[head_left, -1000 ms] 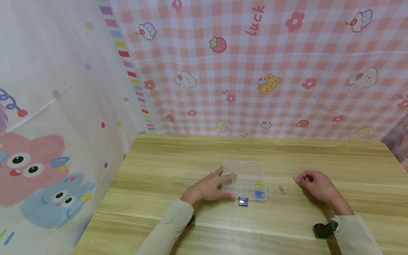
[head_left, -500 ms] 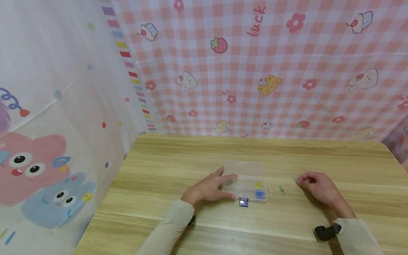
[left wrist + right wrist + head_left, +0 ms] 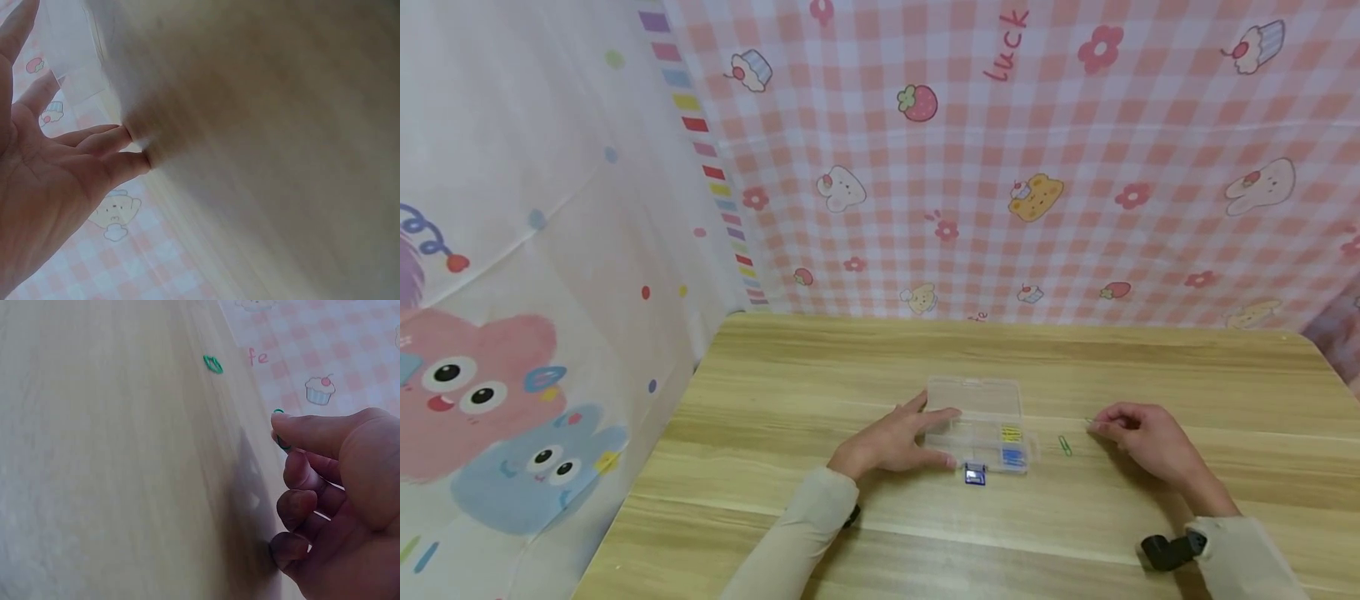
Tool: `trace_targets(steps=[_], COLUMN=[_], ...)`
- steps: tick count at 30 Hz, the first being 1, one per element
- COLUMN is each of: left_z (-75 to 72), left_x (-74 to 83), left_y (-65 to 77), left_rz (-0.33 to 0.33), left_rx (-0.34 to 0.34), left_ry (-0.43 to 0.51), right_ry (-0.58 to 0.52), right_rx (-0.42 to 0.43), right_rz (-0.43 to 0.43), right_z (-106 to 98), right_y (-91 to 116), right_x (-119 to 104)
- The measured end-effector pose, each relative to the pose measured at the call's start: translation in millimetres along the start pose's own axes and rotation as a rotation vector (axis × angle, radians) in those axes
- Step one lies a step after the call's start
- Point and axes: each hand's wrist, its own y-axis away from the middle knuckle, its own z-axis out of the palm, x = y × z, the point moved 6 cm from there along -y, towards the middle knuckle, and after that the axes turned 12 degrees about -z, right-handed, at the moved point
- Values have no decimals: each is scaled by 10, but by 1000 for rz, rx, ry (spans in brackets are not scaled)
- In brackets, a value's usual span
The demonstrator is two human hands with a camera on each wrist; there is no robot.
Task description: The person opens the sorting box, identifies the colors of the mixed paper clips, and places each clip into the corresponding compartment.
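Note:
A clear plastic compartment box (image 3: 976,398) lies open on the table, its lid laid back toward the wall. Yellow clips (image 3: 1011,434) and blue clips (image 3: 1013,457) fill two compartments at its right side. My left hand (image 3: 887,440) rests spread at the box's left side, the thumb near its front edge. To the right of the box, my right hand (image 3: 1142,437) pinches a green paper clip (image 3: 284,442) between thumb and index finger, just above the table. Another green paper clip (image 3: 1065,446) lies on the table between the box and this hand.
A small blue-edged piece (image 3: 975,475) sits at the box's front edge; its kind is unclear. The wooden table (image 3: 850,350) ends at a pink checked cloth (image 3: 880,242) behind and a white printed cloth (image 3: 587,275) to the left.
My right hand has shifted very slightly left with the pinched paper clip. The left hand, the box and the loose clip stay where they were.

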Motion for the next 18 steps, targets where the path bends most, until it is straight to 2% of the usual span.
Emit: trace_targets(steps=[12,18], left_z=[-16,-18], left_x=[13,9], left_y=[-2,-2], left_rz=[-5,-7], left_rx=[-3,-3], left_ry=[-7,0], right_ry=[-19,-42], right_rx=[-48,-29], right_rz=[-56,-103], right_z=[39,56], right_y=[-113,-174], right_x=[-266,-442])
